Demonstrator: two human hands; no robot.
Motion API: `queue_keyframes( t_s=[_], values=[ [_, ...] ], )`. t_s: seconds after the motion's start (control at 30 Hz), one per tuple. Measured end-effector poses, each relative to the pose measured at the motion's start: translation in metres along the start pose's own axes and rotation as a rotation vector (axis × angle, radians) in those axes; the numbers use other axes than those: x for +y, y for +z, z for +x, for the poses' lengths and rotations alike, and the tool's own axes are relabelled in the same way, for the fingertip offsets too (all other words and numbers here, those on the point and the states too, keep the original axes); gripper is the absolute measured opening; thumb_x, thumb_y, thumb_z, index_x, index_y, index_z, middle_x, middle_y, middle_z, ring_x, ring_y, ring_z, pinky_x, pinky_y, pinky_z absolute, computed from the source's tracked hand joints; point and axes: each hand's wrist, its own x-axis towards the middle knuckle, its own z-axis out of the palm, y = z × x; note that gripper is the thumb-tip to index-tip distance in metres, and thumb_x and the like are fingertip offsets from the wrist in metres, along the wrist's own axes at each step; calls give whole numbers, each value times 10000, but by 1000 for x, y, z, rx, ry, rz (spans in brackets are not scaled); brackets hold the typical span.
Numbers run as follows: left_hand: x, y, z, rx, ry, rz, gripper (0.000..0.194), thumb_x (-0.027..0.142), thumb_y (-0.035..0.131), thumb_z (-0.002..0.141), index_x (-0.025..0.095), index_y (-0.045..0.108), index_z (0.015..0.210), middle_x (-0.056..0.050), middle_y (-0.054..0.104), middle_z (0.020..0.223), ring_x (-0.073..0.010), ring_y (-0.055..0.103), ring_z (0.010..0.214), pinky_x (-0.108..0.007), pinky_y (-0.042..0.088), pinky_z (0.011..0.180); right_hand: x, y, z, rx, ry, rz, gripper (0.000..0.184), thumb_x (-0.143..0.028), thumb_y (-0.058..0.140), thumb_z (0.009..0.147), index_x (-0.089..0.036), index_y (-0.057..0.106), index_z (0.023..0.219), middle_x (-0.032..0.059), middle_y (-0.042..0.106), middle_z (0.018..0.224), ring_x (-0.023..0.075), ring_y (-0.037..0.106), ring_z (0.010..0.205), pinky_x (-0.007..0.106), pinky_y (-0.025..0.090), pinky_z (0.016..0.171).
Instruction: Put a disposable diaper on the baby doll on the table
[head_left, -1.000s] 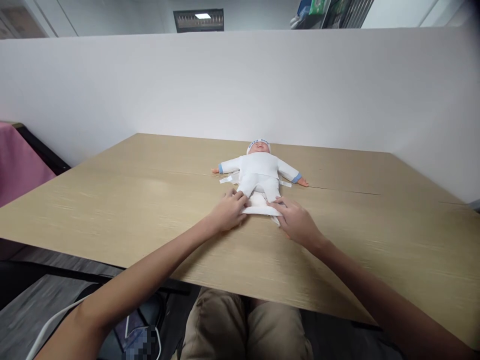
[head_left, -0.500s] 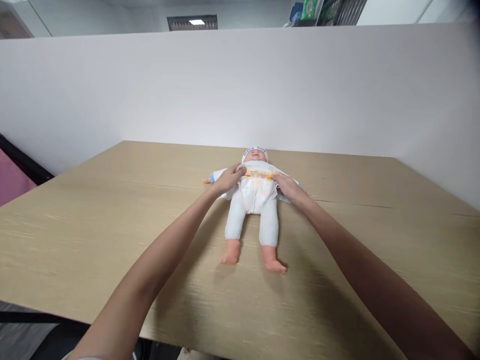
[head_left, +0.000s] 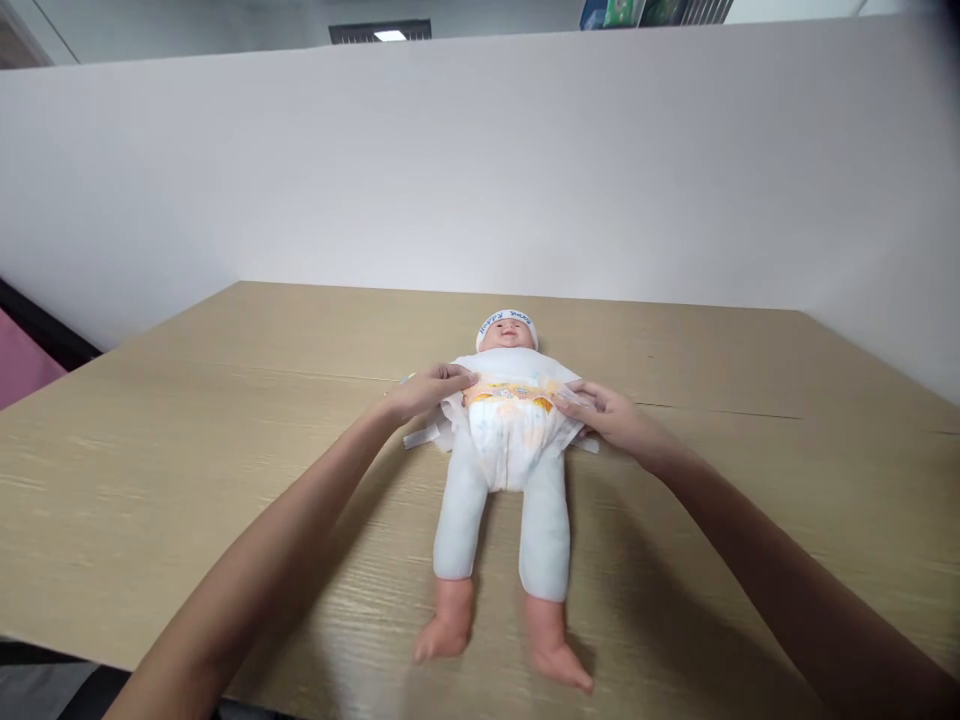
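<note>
Both arms (head_left: 300,530) (bare) stretch forward — left hand (head_left: 433,388) and right hand (head_left: 606,413) angled inward, fingers (head_left: 455,381) lightly bent.

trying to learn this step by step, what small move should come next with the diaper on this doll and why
Probably have the left hand fold the left tab in onto the patterned band, while the right hand steadies the diaper: its front lies up over the belly of the doll, but both side tabs stick out, unfastened.
</note>
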Motion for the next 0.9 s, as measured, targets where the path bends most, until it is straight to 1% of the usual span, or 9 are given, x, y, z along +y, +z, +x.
queue_keyframes(
  t_s=[0.1,0.2,0.27,0.33,0.47,0.6,0.7,0.8,0.9],
  values=[
    [16,3,-4,262,45,186,309,468,739,971,219,720,1154,-55,796,1041,-219,722,941,-346,562,831,9,-7,-17,167,-19,-152,542,-708,774,866,-227,722,1110,65,801,932,223,727,784,346,581,729],
    [31,30,-11,430,259,498,225,363,632,1035,232,710,1200,-94,781,1285,-286,689,1207,-454,546,1048,28,-4,-37,320,-38,-435,403,-642,677,949,-245,718,1002,43,767,836,222,695,751,347,503,722],
    [39,58,-12,422,445,670,213,370,611,1055,235,730,1169,-98,774,1307,-308,657,1280,-494,506,1138,39,1,-48,359,-51,-563,373,-624,649,955,-254,687,929,33,739,791,233,682,750,349,459,713],
    [42,87,-10,339,562,775,239,418,618,1065,241,751,1156,-90,779,1294,-311,647,1296,-506,491,1166,47,6,-52,377,-51,-619,371,-626,652,930,-260,641,872,34,716,767,250,678,776,349,431,714],
    [38,121,1,272,535,957,348,545,712,1002,246,794,1161,-91,763,1338,-364,594,1339,-558,484,1142,50,10,-51,391,60,-585,416,-673,700,859,-267,609,857,31,691,764,250,641,750,332,378,671],
    [29,124,6,306,503,1012,493,614,809,897,261,807,1242,-77,723,1432,-389,549,1369,-570,470,1140,47,6,-49,305,120,-462,486,-730,716,813,-274,582,709,17,592,657,218,516,645,335,305,626],
    [25,122,7,315,506,1029,571,658,829,855,261,806,1265,-79,708,1462,-394,551,1352,-584,458,1139,39,-3,-49,188,78,-350,639,-864,638,813,-265,535,616,17,555,638,204,496,656,340,352,635],
    [24,122,8,319,511,1036,587,681,806,858,259,802,1266,-84,698,1477,-397,550,1348,-596,450,1135,19,-15,-41,112,49,-241,743,-980,543,803,-249,562,677,0,543,684,188,493,687,319,402,652],
    [23,123,8,314,501,1023,572,654,812,848,261,791,1262,-85,693,1482,-396,542,1360,-594,441,1147,-10,-13,-25,37,19,-158,739,-968,596,819,-237,571,716,-36,487,653,152,432,647,292,382,627]
  ],
)
